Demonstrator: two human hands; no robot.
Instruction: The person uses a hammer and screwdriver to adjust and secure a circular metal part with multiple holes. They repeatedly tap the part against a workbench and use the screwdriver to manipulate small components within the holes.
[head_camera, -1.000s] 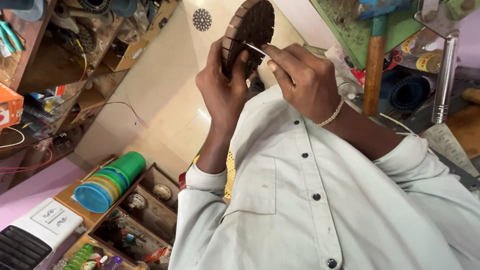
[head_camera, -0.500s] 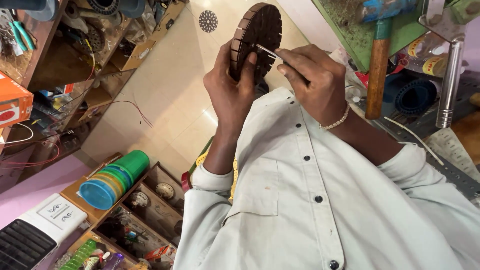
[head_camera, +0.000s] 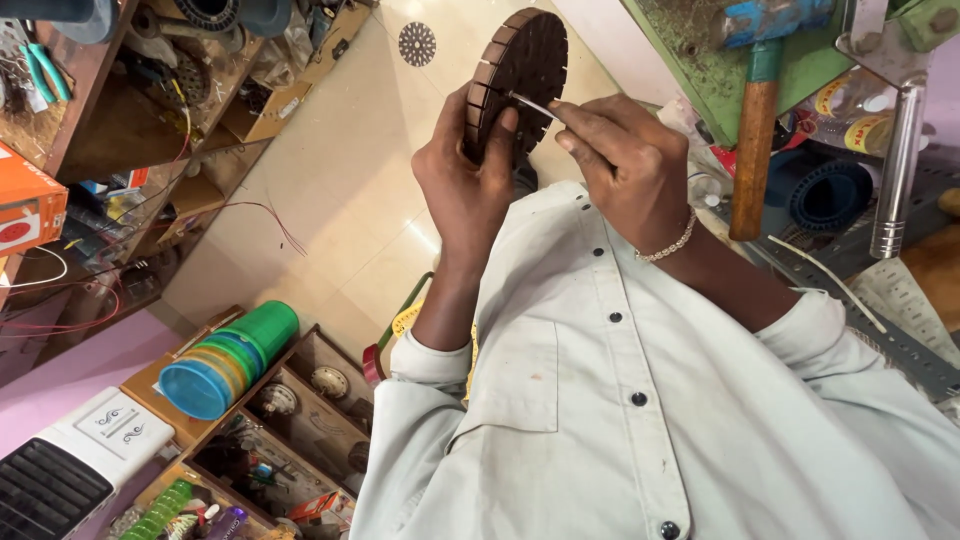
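The left hand (head_camera: 470, 185) gripped the slotted disc (head_camera: 520, 75) while the right hand (head_camera: 615, 160), at its 4 o'clock, pinched a thin blade (head_camera: 530, 103) that might have slipped from the slot into the left fingers.

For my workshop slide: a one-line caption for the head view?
Left hand grips a slotted brown disc while right hand pokes a thin metal tool into it.

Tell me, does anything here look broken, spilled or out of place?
Nothing looks broken or spilled. The left hand holds a dark slotted disc upright, and the right hand pokes a thin metal tool into it. The shelves nearby are cluttered, with loose red wires trailing out.
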